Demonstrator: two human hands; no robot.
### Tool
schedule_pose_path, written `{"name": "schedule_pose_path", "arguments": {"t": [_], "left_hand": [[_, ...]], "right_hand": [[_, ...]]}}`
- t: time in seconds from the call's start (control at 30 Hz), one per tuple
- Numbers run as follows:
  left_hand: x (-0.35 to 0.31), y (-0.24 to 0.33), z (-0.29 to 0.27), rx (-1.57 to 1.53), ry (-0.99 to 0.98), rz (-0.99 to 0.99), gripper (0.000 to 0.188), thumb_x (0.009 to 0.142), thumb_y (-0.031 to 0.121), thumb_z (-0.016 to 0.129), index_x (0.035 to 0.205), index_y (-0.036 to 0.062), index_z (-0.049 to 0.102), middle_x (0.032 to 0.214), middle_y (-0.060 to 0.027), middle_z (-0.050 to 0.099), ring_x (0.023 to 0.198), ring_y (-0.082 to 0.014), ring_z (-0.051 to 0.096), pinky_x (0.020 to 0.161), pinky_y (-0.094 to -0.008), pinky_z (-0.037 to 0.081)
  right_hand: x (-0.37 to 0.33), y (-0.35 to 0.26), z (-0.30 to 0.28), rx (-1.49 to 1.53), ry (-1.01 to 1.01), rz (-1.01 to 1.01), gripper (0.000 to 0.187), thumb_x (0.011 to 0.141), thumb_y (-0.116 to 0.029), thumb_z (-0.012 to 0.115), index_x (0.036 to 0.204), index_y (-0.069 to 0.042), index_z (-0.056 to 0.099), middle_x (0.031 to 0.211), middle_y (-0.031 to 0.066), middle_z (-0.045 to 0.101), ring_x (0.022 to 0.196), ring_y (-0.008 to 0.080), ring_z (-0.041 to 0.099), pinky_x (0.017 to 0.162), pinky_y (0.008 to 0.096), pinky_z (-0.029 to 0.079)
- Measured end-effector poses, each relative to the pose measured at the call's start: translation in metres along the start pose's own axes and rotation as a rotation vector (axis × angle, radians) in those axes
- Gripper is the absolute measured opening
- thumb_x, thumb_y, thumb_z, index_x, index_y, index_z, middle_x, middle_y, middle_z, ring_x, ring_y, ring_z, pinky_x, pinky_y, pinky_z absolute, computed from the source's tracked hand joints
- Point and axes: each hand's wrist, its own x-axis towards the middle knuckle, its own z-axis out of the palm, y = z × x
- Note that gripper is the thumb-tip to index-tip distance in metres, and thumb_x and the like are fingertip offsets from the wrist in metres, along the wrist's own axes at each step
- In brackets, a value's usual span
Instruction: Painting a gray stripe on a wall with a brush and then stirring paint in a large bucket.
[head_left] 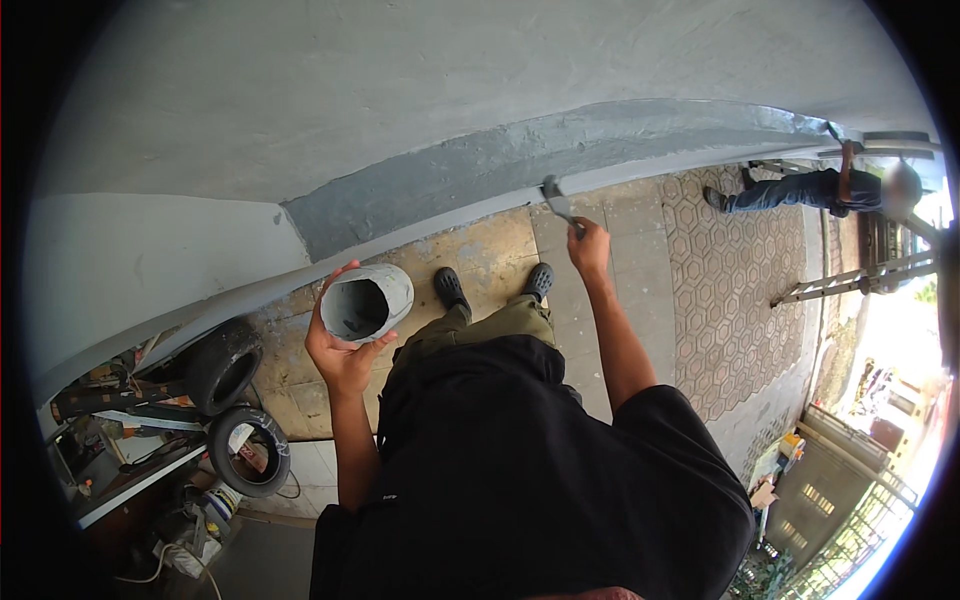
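Observation:
My left hand (343, 365) is wrapped round a paint-smeared white and grey cup (394, 287). The cup's mouth tilts toward me, showing a dark inside with some grey paint in it. In my right hand (591, 248) is a paintbrush (558, 203), gripped by its handle. Its grey-coated head points up and left, close to the lower edge of the wall, though I cannot tell whether it touches. A darker grey painted band (430, 185) runs along the wall's lower part, with paler wall (300, 110) above it.
Two black tyres (222, 372) and cluttered odds and ends lie at the left. Tiles (590, 350) run under my feet, with hexagon-patterned paving (735, 290) to the right. Another person (800, 190) works by the wall at far right, near a ladder (850, 280).

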Motion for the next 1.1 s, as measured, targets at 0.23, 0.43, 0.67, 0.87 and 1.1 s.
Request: {"name": "schedule_pose_path", "arguments": {"t": [0.23, 0.43, 0.67, 0.87, 1.1], "left_hand": [[0.000, 0.008, 0.039, 0.017, 0.054, -0.004, 0.098, 0.068, 0.005, 0.095, 0.150, -0.0090, 0.043, 0.152, -0.0250, 0.052, 0.133, -0.0298, 0.059, 0.112, -0.0453, 0.050], [-0.010, 0.006, 0.064, 0.039, 0.094, 0.026, 0.101, 0.068, 0.007, 0.096, 0.152, -0.0076, 0.042, 0.152, -0.0250, 0.052, 0.136, -0.0310, 0.056, 0.113, -0.0472, 0.049], [-0.012, 0.002, 0.084, 0.034, 0.130, 0.039, 0.100, 0.068, 0.009, 0.097, 0.151, -0.0069, 0.043, 0.152, -0.0251, 0.053, 0.137, -0.0321, 0.055, 0.113, -0.0473, 0.049], [-0.013, 0.000, 0.082, 0.020, 0.142, 0.037, 0.100, 0.068, 0.012, 0.098, 0.150, -0.0069, 0.045, 0.151, -0.0251, 0.053, 0.137, -0.0322, 0.055, 0.113, -0.0473, 0.049], [-0.002, -0.002, 0.058, 0.014, 0.095, 0.010, 0.101, 0.068, 0.012, 0.098, 0.151, -0.0076, 0.044, 0.151, -0.0254, 0.053, 0.135, -0.0319, 0.057, 0.111, -0.0463, 0.051]], "right_hand": [[0.011, 0.008, -0.004, 0.025, 0.005, -0.076, 0.025, 0.089, -0.015, 0.073, 0.107, 0.001, 0.077, 0.080, 0.0247, 0.073, 0.075, 0.0412, 0.073, 0.069, 0.0458, 0.057], [0.023, -0.011, -0.041, 0.009, 0.025, 0.097, 0.027, 0.087, -0.011, 0.070, 0.110, 0.002, 0.075, 0.089, 0.0274, 0.073, 0.084, 0.0462, 0.072, 0.076, 0.0508, 0.057], [0.021, 0.003, -0.042, -0.002, -0.025, -0.038, 0.023, 0.088, -0.010, 0.068, 0.107, 0.001, 0.074, 0.092, 0.0268, 0.072, 0.085, 0.0465, 0.070, 0.076, 0.0516, 0.056], [0.020, -0.001, -0.032, 0.037, 0.036, 0.038, 0.025, 0.087, -0.013, 0.073, 0.108, 0.001, 0.077, 0.087, 0.0260, 0.074, 0.081, 0.0417, 0.074, 0.075, 0.0453, 0.059], [0.015, -0.004, -0.010, 0.021, 0.029, 0.102, 0.026, 0.086, -0.015, 0.074, 0.108, -0.001, 0.077, 0.083, 0.0249, 0.074, 0.080, 0.0413, 0.075, 0.074, 0.0456, 0.059]]}}
